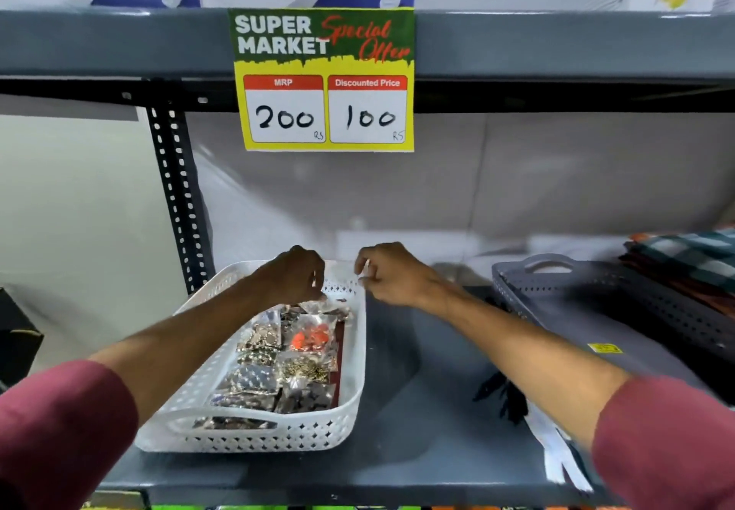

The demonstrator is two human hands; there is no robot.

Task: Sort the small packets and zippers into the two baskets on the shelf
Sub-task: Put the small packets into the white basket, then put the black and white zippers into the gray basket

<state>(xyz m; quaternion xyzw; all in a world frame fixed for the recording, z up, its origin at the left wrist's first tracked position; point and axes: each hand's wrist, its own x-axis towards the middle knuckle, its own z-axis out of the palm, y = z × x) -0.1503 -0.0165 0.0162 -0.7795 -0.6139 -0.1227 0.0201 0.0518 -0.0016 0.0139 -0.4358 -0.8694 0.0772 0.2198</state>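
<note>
Clear plastic is what we are seeing between our two hands: one small packet (pixel 341 271), see-through and blurred, is hanging over the far end of the white basket (pixel 350 390). We are pinching it at both top corners, our left hand (pixel 294 277) curled on its left edge and our right hand (pixel 391 277) closing thumb and fingertips on its right edge, so the packet is stretching straight across the gap between them.

Below it, in the white basket, we are counting roughly eight or nine more packets (pixel 286 362) lying in overlapping rows; the exact number is hard for us to tell because they are covering one another. One of them is showing orange-red pieces (pixel 312 338), while the rest are looking metallic or dark.

We are seeing two baskets in all. The second, a grey basket (pixel 620 303), is sitting well apart to the right on the same grey shelf (pixel 417 410), and its inside is too blurred for us to read.

Near our right forearm, zippers (pixel 529 414) are lying on the shelf's front edge, at least one black and one white.

Checked folded cloth (pixel 692 259) is resting behind the grey basket. One price sign (pixel 324 80) is hanging from the shelf above, reading 200 and 100.
</note>
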